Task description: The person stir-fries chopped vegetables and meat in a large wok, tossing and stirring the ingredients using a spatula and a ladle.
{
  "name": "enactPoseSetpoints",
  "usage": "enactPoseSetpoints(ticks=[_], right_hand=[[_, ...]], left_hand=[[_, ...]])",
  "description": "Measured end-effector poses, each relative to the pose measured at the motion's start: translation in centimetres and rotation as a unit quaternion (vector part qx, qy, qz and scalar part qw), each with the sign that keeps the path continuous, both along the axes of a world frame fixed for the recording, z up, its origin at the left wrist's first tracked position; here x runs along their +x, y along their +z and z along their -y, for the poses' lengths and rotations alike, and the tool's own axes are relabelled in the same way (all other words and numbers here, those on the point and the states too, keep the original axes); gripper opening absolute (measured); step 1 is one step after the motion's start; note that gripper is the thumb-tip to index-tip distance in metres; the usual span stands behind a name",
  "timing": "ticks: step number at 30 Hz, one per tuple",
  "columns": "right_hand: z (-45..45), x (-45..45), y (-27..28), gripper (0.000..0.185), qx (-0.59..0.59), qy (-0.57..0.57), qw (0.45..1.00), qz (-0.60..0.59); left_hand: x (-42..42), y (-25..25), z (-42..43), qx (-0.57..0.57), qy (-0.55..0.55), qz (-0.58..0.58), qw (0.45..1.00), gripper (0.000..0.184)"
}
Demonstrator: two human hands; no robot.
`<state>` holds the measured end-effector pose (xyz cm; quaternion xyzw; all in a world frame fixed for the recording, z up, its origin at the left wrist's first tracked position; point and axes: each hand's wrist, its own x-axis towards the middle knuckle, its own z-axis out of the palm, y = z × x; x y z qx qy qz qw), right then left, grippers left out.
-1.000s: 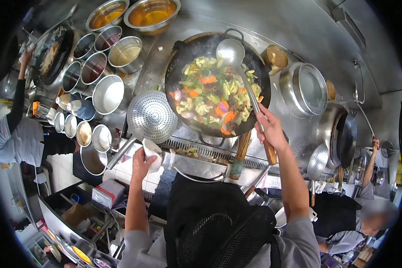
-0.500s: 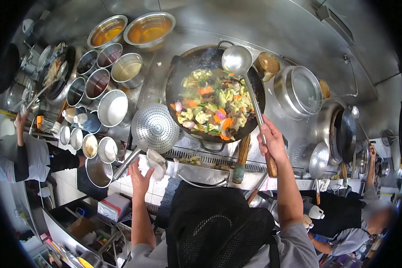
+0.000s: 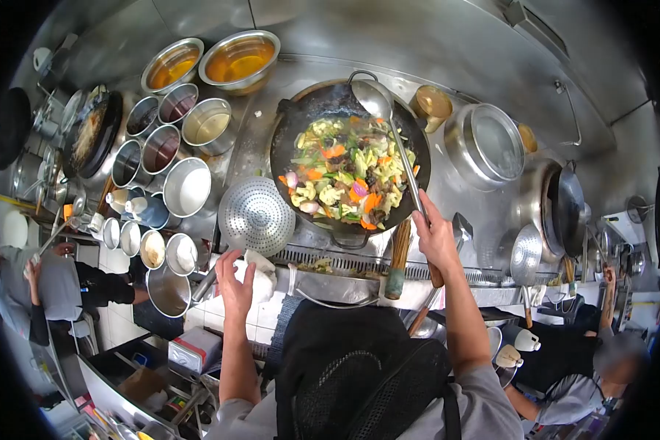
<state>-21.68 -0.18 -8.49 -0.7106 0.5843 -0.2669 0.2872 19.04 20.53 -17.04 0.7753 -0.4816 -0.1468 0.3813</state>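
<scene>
My right hand [image 3: 437, 238] grips the handle of a long steel ladle [image 3: 372, 99], whose bowl is over the far side of a black wok [image 3: 293, 117]. Inside the wok lie mixed vegetables [image 3: 345, 172]: cauliflower, carrot slices, green pieces and purple bits. My left hand [image 3: 236, 284] is open, fingers apart, beside a white cloth [image 3: 260, 273]. Just left of that hand runs the handle of a perforated skimmer [image 3: 257, 216], which rests left of the wok. A wooden-handled bamboo brush [image 3: 399, 257] stands at the wok's near edge.
Several steel seasoning pots [image 3: 187, 187] crowd the left side, with two bowls of orange liquid [image 3: 240, 62] behind. Right of the wok are a round steel pot [image 3: 488, 143] and another skimmer [image 3: 526, 257]. Co-workers stand at left [image 3: 48, 282] and right [image 3: 565, 367].
The ladle's bowl has shifted a little left, away from the near side, and my right hand has moved slightly left. My left hand is slightly further right. The left co-worker's arm has lowered.
</scene>
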Motion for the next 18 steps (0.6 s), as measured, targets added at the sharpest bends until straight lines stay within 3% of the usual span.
enactPoseSetpoints(ticks=[2,4,10,18], right_hand=[[0.1,0.2,-0.2,0.053,0.008,0.003,1.000,-0.009],[0.7,0.8,0.1,0.055,0.178,-0.022,0.976,0.124],[4.6,2.0,-1.8,0.058,0.272,-0.003,0.937,0.221],[5.8,2.0,-1.9,0.060,0.283,0.009,0.946,0.158]], left_hand=[[0.1,0.4,0.0,0.002,0.000,0.004,1.000,0.045],[0.3,0.7,0.2,0.003,0.001,0.001,1.000,0.044],[0.3,0.9,0.1,0.005,0.011,-0.011,1.000,0.041],[0.2,0.6,0.3,-0.007,0.017,-0.017,1.000,0.038]])
